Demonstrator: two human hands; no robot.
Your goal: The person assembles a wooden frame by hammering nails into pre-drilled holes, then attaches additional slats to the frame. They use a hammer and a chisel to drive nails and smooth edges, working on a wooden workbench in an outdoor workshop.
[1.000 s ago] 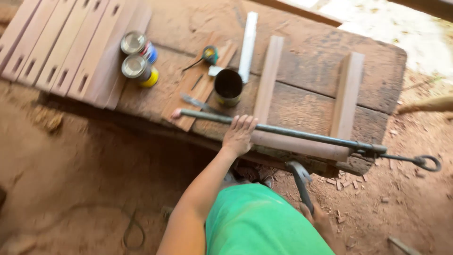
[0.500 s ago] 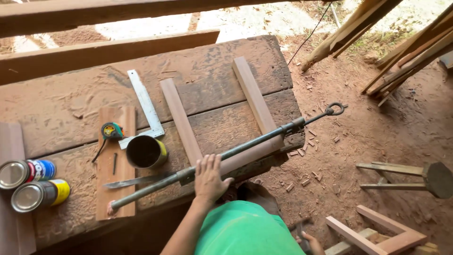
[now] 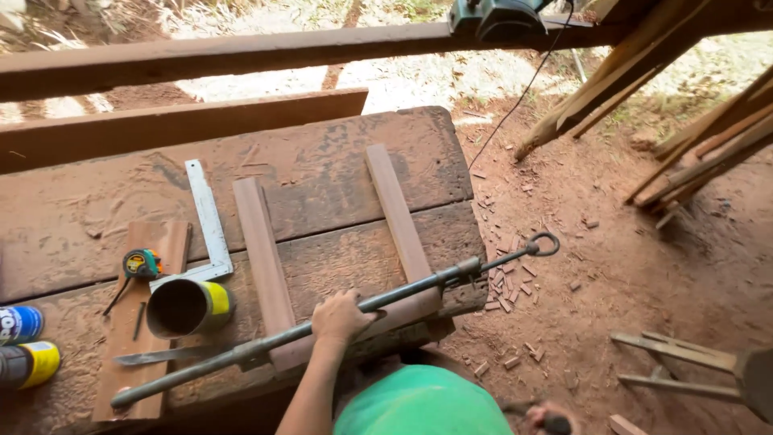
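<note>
1. Left hand (image 3: pixel 342 316) grip wrapped around the bar clamp (image 3: pixel 322 326), lying across two slats (image 3: pixel 262 258) at the tabletop (image 3: pixel 322 161) front edge.
2. Right hand (image 3: pixel 541 416) low, grip closed on a dark handle; I can't identify it.
3. Step looks like seating the clamp; next needs squaring, then tightening.

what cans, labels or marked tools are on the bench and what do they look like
Blue can: far left edge, lying on its side, white label.
Yellow can: just below the blue one, on its side, dark top.
Open can: by the square, lying down, yellow label band.
Tape measure: on the small board, round, yellow and green.
</note>
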